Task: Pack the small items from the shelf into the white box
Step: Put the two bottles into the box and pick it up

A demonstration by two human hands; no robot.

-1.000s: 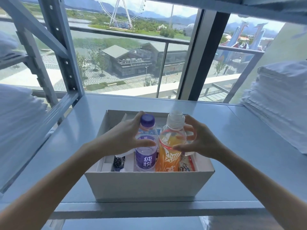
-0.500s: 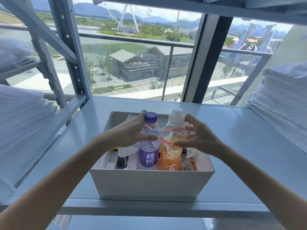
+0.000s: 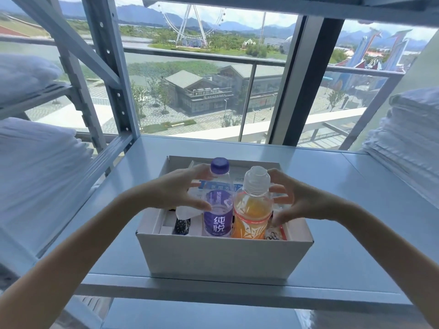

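An open white box (image 3: pixel 221 255) sits on the grey shelf (image 3: pixel 351 210) in front of me. Two bottles stand upright side by side inside it. My left hand (image 3: pixel 175 191) curls around the purple-capped water bottle (image 3: pixel 218 217), thumb on its front and fingers behind its neck. My right hand (image 3: pixel 299 200) cups the orange drink bottle (image 3: pixel 253 210), thumb at its right edge. Also in the box lie a black watch (image 3: pixel 182 226), a white packet (image 3: pixel 187 211), a red-edged packet (image 3: pixel 276 232) and a blue-and-white packet (image 3: pixel 237 184) behind the bottles.
Stacks of folded white linen lie on the right (image 3: pixel 408 143) and on the neighbouring shelves at left (image 3: pixel 35 167). A grey steel upright (image 3: pixel 111 67) rises at the back left. Behind the shelf is a window with a railing. The shelf's front edge (image 3: pixel 213 290) runs below the box.
Both hands stay around the upright bottles in the box. My right thumb has slid from the orange bottle's front to its side. The camera has tilted, so the box sits slightly lower in view.
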